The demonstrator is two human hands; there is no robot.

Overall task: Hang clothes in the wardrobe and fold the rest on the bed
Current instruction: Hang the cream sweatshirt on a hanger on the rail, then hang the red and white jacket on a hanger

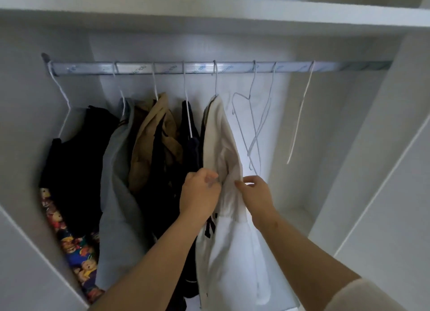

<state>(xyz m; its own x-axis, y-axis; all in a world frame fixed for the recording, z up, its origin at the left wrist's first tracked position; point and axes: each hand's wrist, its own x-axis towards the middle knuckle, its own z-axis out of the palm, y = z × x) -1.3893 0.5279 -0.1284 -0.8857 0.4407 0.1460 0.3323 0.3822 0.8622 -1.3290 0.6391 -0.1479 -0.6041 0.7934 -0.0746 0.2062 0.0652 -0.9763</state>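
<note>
As left hand [200, 193] and right hand [254, 193] pinch fifth garment [218, 136], three hangers [301, 106] hang bare.

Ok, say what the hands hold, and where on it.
The hanging cream-white fabric garment, pinched midway down: left hand on its left side, right hand on its right.

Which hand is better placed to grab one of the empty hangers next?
Probably the right. The right hand holds the white garment just below the empty hangers; the left hand is on the far side, beside the dark clothes.
</note>
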